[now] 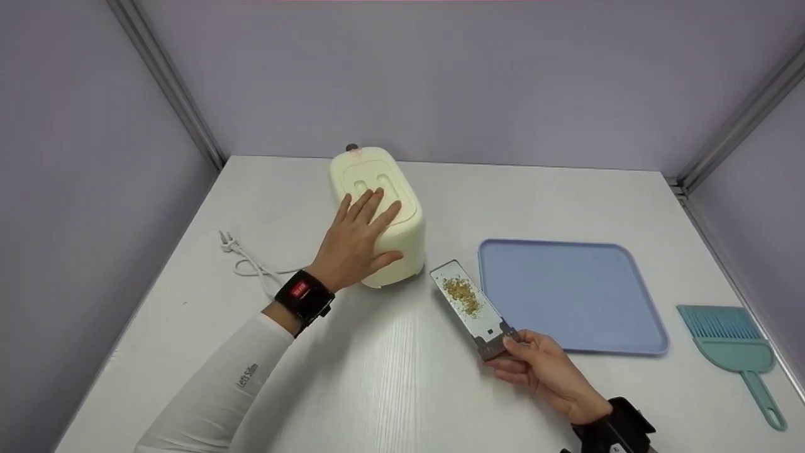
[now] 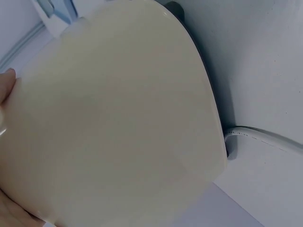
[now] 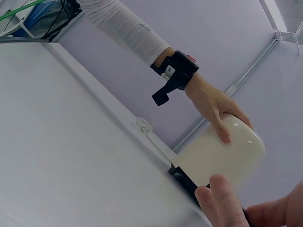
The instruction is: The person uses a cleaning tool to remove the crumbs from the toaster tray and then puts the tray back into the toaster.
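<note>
A cream toaster [image 1: 407,242] stands on the white table, its two slots covered by a lid with matching grooves. My left hand [image 1: 352,248] lies on top of it with fingers spread and nearly straight, thumb against the near end. In the left wrist view the toaster's side [image 2: 113,104] fills most of the picture. My right hand [image 1: 544,374] pinches the dark end of a narrow crumb tray [image 1: 483,326], thumb on top and fingers below. Golden-brown crumbs [image 1: 464,297] are scattered along the tray. It is held close to the blue tray's left edge.
A flat blue tray [image 1: 566,296] lies at the right of the table. Beyond it sits a teal hand brush [image 1: 732,352]. The toaster's white cord and plug [image 1: 229,243] lie at the left. Panel walls [image 1: 440,82] enclose the table's back and sides.
</note>
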### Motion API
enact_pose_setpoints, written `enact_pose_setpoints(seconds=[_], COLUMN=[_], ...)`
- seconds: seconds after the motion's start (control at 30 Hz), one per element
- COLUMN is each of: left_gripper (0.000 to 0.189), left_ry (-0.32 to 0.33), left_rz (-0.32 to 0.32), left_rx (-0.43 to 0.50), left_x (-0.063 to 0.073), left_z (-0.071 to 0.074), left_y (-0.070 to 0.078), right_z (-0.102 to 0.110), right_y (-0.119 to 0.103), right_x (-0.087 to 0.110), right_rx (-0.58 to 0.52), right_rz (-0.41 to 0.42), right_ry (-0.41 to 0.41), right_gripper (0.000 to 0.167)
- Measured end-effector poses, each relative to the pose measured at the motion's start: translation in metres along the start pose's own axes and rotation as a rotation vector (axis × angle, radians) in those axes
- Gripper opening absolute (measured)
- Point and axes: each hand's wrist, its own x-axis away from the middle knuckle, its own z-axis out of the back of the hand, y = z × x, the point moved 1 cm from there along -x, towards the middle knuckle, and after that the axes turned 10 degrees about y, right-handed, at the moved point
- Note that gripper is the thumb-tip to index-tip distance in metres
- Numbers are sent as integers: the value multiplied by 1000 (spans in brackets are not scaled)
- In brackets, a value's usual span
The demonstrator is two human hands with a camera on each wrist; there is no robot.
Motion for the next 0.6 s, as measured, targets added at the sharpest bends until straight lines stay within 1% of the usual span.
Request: enact_pose_setpoints(seconds=[0.2, 0.3, 0.4, 0.5, 0.6], left_gripper=[80, 79, 78, 75, 70], left_ry=[-22, -8, 26, 70, 145], left_rz=[47, 62, 62, 45, 11], left_rx=[40, 53, 51, 51, 89], left_x=[-2, -1, 2, 5, 8], left_z=[-1, -2, -2, -3, -3], left_y=[3, 5, 8, 14, 24], right_z=[4, 4, 4, 6, 9], right_y=[-6, -8, -10, -11, -13], right_x=[1, 0, -3, -4, -6], right_rx=[-28, -25, -22, -21, -27], right_rz=[-5, 8, 12, 16, 20], right_ry=[6, 8, 17, 39, 51], right_gripper=[34, 33, 35, 37, 40])
